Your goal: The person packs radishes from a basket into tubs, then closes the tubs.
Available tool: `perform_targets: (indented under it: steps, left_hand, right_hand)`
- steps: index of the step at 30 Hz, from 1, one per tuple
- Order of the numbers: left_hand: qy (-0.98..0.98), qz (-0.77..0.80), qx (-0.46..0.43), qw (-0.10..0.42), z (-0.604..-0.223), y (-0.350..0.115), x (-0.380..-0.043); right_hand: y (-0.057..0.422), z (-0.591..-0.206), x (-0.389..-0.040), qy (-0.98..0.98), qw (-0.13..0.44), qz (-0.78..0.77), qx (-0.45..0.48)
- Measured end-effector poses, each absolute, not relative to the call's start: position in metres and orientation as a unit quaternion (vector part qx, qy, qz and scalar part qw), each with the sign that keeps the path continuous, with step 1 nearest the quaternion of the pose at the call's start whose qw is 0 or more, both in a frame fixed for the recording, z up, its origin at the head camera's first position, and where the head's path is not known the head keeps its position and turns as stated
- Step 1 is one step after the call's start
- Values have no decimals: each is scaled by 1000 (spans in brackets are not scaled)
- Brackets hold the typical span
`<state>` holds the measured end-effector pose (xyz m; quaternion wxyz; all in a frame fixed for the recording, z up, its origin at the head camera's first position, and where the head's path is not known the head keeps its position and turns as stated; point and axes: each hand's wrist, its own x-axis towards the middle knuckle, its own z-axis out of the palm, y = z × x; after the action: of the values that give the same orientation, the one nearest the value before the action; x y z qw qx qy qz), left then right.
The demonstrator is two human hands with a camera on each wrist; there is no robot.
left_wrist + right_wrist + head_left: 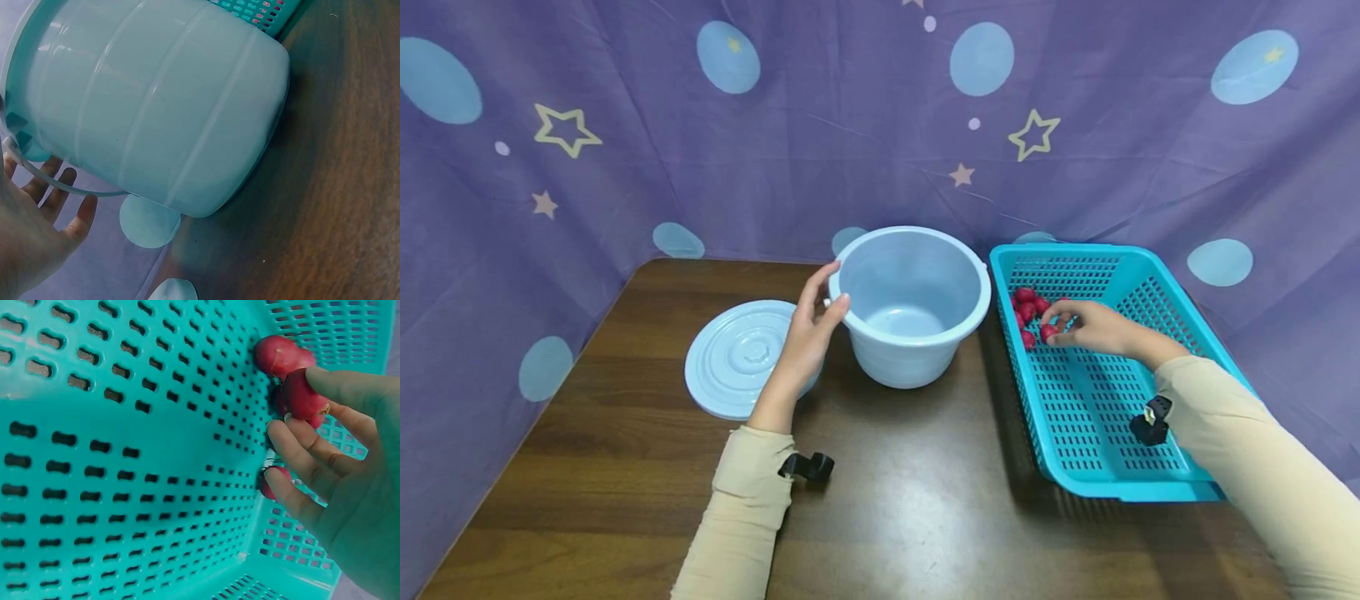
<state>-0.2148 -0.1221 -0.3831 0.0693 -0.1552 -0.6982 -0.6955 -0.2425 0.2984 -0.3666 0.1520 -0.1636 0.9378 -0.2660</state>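
We see the right hand (1097,327) inside the turquoise basket (1078,488), thumb and fingers pinching one red radish (304,395); whether it is clear of the basket floor we cannot tell. The other radishes (1026,312) lie bunched against the basket's left wall, toward its far left corner, just beside the held one. That raised wall stands between them and the pale blue bucket (907,358), which stands upright near the middle of the table's back edge. At the bucket's left rim we find the left hand (806,346), thumb and forefinger meeting the rim; in the left wrist view the other fingers spread outside, behind the bucket's thin handle (62,185), and we cannot tell whether the rim is pinched. The matching lid (730,358) lies on the table (625,467) left of the bucket, its right side partly covered by the left hand. The right sleeve (1232,433) crosses the basket's near right corner and hides it from us, while the left sleeve (733,508) reaches in over the table's near edge. Beyond the table's back edge hangs a purple cloth (865,125) with stars and blue ovals.
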Motion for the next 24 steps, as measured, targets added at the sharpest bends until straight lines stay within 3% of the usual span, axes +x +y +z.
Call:
perform_targets:
  steps: [24]
  left_hand:
    - [-696, -698, -158, 66, -383, -122, -215]
  right_hand:
    - [285, -324, -216, 917, 67, -357, -166]
